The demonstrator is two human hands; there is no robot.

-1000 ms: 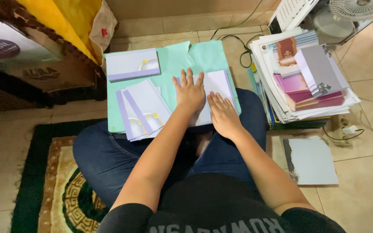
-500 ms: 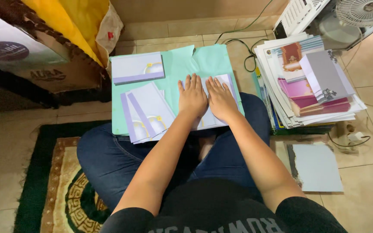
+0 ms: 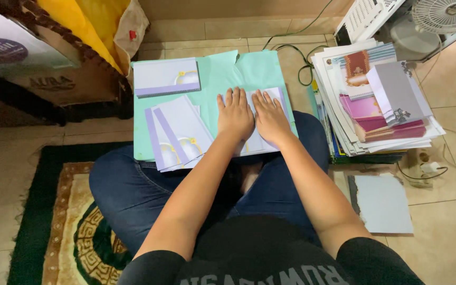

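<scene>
Both hands lie flat, side by side, the left hand (image 3: 235, 115) and right hand (image 3: 270, 117) pressing one pale card (image 3: 262, 141) at the teal board's (image 3: 212, 79) right edge, gripping nothing.

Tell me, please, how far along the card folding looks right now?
Done, it seems: a neat stack of pale lilac cards at the far left of the teal sheet, and a fanned pile of cards beside the hands. In hand: the left hand and right hand press flat on one card, palms down, no grip closed. Left: apparently the large pile of mixed cards and paper on the right.
</scene>
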